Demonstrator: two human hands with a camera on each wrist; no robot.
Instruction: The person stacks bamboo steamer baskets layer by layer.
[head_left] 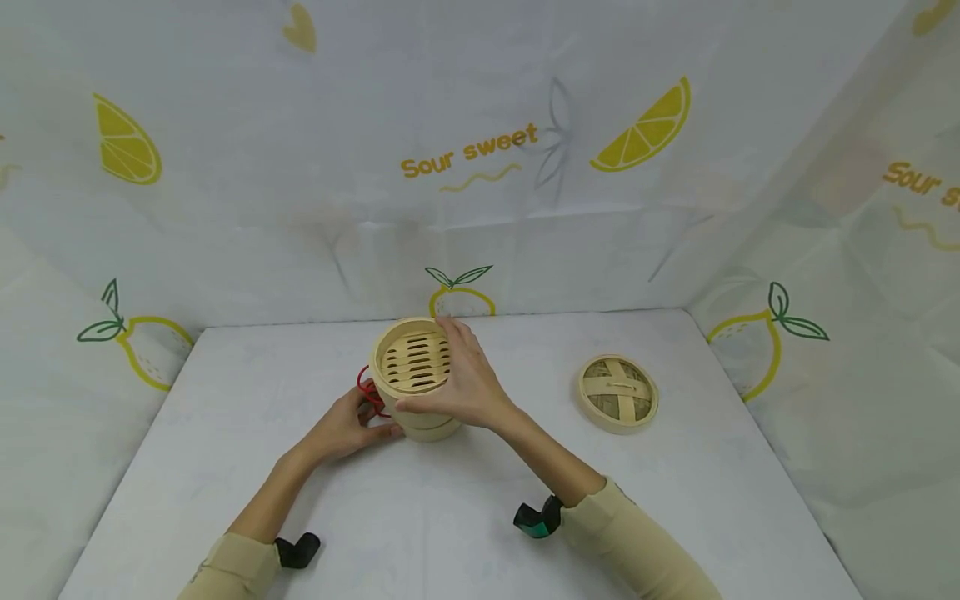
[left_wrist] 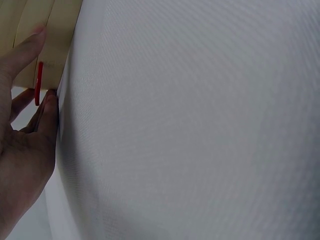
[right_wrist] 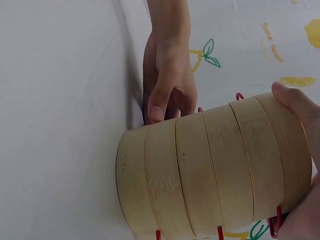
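A stack of round bamboo steamer baskets (head_left: 415, 365), uncovered, stands on the white table with the slatted floor of its top tier showing. My right hand (head_left: 472, 385) grips the top tier from the right, thumb at the near side and fingers over the far rim. Low on the left, my left hand (head_left: 341, 429) holds the bottom of the stack. Its thumb lies along the lower bands (left_wrist: 52, 50), and the fingers reach round behind, partly hidden. Red loops (head_left: 367, 392) stick out from the stack's sides. The right wrist view shows the tiers (right_wrist: 200, 170) side-on, one against another.
A round bamboo lid (head_left: 618, 393) with crossed strips lies on the table (head_left: 480, 517) to the right of the stack. A lemon-printed cloth (head_left: 480, 225) hangs behind and at both sides. Black wrist cameras (head_left: 538, 518) are strapped near both sleeves.
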